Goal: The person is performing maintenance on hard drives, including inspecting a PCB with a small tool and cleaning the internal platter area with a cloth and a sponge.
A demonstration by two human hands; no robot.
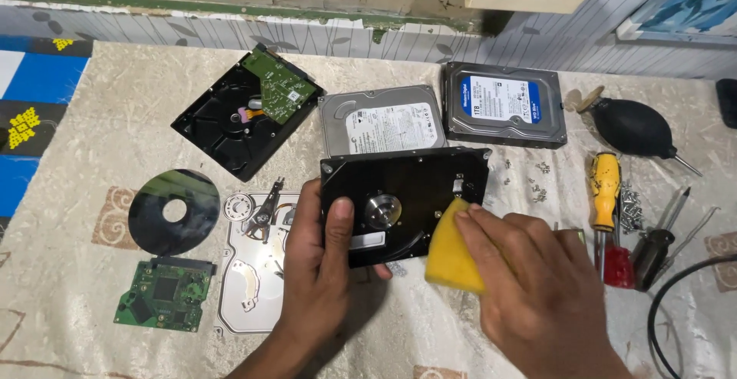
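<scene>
Wiping appears to be under way on the opened hard drive casing (404, 202), which is being held tilted just above the bench (92, 110), while its platter (173, 211), green circuit board (164, 293) and silver cover plate (249, 283) are already lying apart at the left. The casing's near edge is being clamped by the left hand (322, 248), thumb curled over the top. A yellow sponge (451, 248) is being pressed against the casing's right corner by the right hand (530, 271), fingers (491, 221) held close together.
</scene>
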